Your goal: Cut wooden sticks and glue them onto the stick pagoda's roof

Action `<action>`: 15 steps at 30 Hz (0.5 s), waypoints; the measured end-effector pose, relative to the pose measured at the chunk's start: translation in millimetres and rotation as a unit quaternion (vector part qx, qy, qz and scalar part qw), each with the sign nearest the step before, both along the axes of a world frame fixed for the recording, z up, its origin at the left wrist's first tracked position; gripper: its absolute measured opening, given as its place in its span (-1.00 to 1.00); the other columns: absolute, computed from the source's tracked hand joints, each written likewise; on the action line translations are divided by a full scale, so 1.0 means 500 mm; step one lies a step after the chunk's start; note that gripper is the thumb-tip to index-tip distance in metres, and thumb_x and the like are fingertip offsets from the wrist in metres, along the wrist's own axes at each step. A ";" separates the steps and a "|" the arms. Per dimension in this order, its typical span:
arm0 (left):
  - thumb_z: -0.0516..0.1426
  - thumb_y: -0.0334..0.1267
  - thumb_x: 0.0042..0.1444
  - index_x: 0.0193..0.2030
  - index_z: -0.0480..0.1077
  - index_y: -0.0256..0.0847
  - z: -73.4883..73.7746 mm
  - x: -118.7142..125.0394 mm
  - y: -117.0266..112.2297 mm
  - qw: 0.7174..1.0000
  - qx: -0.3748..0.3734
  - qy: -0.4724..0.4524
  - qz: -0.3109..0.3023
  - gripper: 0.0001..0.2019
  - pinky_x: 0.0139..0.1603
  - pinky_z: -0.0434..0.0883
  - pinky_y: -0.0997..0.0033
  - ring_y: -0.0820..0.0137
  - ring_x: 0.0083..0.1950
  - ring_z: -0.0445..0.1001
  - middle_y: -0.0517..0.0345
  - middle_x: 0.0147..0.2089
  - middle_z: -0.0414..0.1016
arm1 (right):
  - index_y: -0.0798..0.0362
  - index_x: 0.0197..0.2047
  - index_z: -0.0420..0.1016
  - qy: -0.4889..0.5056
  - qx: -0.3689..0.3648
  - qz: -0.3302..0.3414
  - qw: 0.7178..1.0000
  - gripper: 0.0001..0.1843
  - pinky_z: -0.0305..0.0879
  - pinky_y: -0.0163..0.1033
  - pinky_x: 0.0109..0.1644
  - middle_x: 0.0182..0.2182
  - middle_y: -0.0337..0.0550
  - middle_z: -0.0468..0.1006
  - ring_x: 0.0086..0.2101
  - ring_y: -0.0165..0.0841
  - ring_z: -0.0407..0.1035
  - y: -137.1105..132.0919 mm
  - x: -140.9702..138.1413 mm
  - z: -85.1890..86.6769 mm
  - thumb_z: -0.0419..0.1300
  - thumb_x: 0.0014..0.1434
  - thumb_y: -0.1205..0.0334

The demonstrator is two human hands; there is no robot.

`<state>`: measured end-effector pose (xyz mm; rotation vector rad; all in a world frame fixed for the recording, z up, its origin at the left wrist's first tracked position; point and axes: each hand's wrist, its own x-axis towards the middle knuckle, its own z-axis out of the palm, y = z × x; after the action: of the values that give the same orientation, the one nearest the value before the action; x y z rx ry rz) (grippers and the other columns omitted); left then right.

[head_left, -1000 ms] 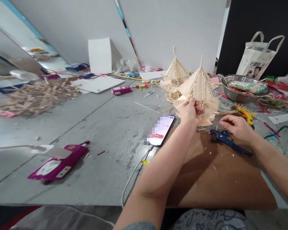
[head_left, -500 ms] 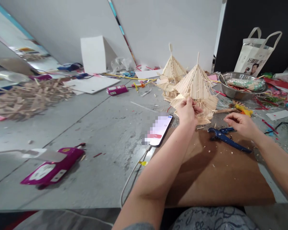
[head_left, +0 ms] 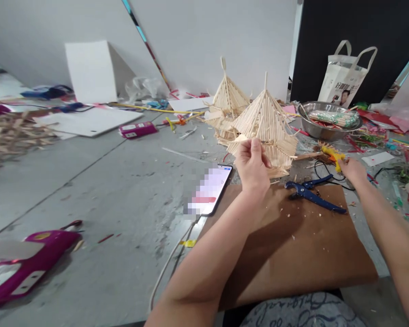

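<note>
My left hand (head_left: 252, 164) is closed in a pinch in front of a pagoda-like model (head_left: 264, 122) built of thin wooden sticks. What lies between its fingertips is hidden. On the right, my right hand (head_left: 354, 172) has its fingers closed on the rear of a yellow glue gun (head_left: 332, 154), which lies low over the table with a black cord near it. Blue-handled cutters (head_left: 316, 195) rest on a brown board (head_left: 293, 245) between my forearms. Behind the first model stands a second stick model (head_left: 225, 97), partly covered.
A phone (head_left: 209, 188) with a white cable lies left of the board. Purple power strips (head_left: 138, 130) sit on the grey table. A steel bowl (head_left: 329, 129) holding wrapped sticks is at the back right, before a white bag (head_left: 342, 81). Scraps litter the right side.
My right hand has moved from above the cutters to the yellow glue gun and closed on it. My left hand keeps its pinch by the model. The view has swung to the right.
</note>
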<state>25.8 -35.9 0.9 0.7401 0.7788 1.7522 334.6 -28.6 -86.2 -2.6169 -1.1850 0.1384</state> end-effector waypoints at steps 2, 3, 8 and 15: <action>0.09 -0.19 0.09 -0.52 0.17 -0.18 0.000 -0.002 0.000 1.000 -0.011 -0.015 -0.013 -0.77 -0.75 0.02 0.55 0.69 -0.75 0.08 0.37 -0.61 0.18 | 0.21 -0.24 0.48 0.023 0.004 -0.006 1.000 -0.46 0.22 -0.09 -0.23 -0.21 0.30 0.49 -0.16 0.00 0.37 0.020 0.005 -0.002 0.02 0.01 -0.12; 0.07 -0.18 0.10 -0.53 0.16 -0.18 0.000 -0.003 0.000 0.999 -0.020 -0.023 -0.022 -0.76 -0.75 0.02 0.55 0.69 -0.75 0.08 0.36 -0.61 0.17 | 0.20 -0.32 0.50 0.038 0.008 -0.007 0.999 -0.51 0.22 -0.10 -0.24 -0.27 0.28 0.51 -0.18 -0.01 0.38 0.028 0.008 -0.002 0.07 -0.02 -0.10; 0.03 -0.15 0.13 -0.53 0.14 -0.19 -0.005 -0.007 0.002 0.993 -0.063 -0.074 -0.062 -0.74 -0.72 0.05 0.54 0.66 -0.76 0.07 0.36 -0.63 0.13 | 0.09 -0.63 0.37 0.131 0.068 -0.025 0.989 -0.75 0.20 -0.16 -0.40 -0.66 0.02 0.42 -0.41 -0.13 0.39 0.038 0.017 0.010 0.22 -0.17 0.08; -0.04 -0.22 0.18 -0.47 0.11 -0.17 -0.006 -0.010 0.009 0.985 -0.081 -0.119 -0.094 -0.79 -0.71 0.04 0.55 0.65 -0.76 0.04 0.39 -0.64 0.09 | 0.03 -0.58 0.27 0.326 0.235 0.005 0.916 -0.82 0.10 -0.23 -0.64 -0.73 -0.18 0.31 -0.69 -0.39 0.18 -0.008 -0.013 0.072 0.17 -0.14 0.13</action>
<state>20.7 -31.3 -2.0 0.4682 0.6574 1.5512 327.8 -32.7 -50.1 -1.9071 -0.8503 0.5957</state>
